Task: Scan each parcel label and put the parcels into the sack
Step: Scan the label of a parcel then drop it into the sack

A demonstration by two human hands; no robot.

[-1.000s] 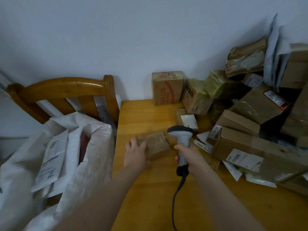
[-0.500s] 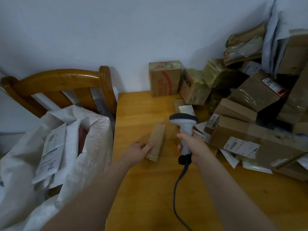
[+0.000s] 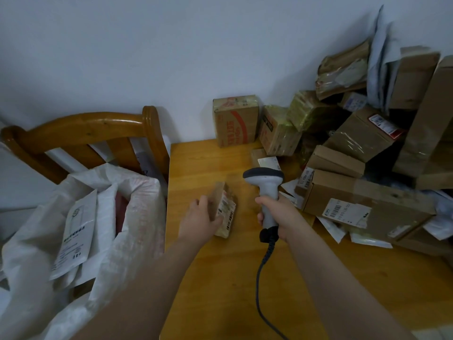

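While the small brown parcel (image 3: pixel 224 208) stood tipped up on one long edge near the left side of the wooden table (image 3: pixel 220 285), its printed label (image 3: pixel 227 212) faced right and a little upward. Its long axis ran away from the person, leaning slightly to the far left. The left hand (image 3: pixel 199 220) gripped it from the left, with its fingers (image 3: pixel 203 201) curled behind the plain face and the thumb across the near corner, beside the barcode.

Just to the right, and apart from the parcel, the right hand (image 3: pixel 274 217) was wrapped firmly round the handle of a grey barcode scanner (image 3: pixel 266 182). The scanner stood upright with its head higher than the parcel and beyond it, and its cable (image 3: pixel 261 280) trailed back toward the person. The nose seemed to point away toward the wall rather than at the label, so the read probably called for swinging the head down and left, or for tilting the label further toward it.

The open white sack (image 3: pixel 137 207) sat off the table's left edge, propped against a wooden chair (image 3: pixel 93 127). That put it on the holding hand's side, so the left hand looked best placed for the drop. A heap of parcels (image 3: pixel 362 143) filled the far right corner.
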